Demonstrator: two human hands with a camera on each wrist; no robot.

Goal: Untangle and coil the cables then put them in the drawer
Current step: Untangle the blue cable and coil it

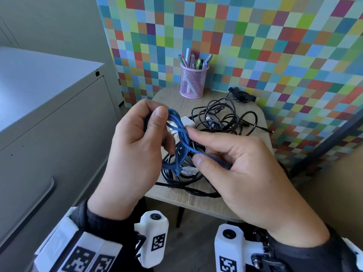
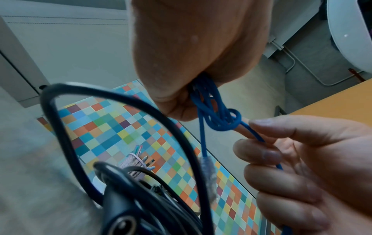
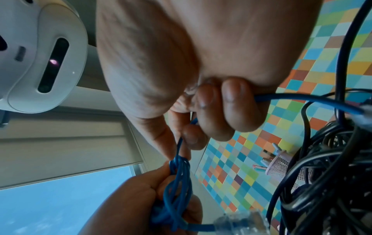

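Note:
A thin blue cable (image 1: 181, 140) is bunched into loops above the small wooden table (image 1: 167, 191). My left hand (image 1: 137, 138) grips the top of the bunch (image 2: 205, 98). My right hand (image 1: 231, 161) pinches the cable's free run (image 3: 292, 97) just beside a wrap (image 2: 227, 120) round the loops. A clear plug (image 1: 189, 170) hangs below the bunch, and shows close up in the right wrist view (image 3: 239, 222). Tangled black cables (image 1: 218, 118) lie on the table under and behind both hands.
A pink mesh pen pot (image 1: 193, 80) stands at the table's back edge against the checkered wall (image 1: 255, 46). A grey cabinet (image 1: 49, 118) with a handle (image 1: 47, 195) fills the left. A small black adapter (image 1: 241, 94) lies at the back right.

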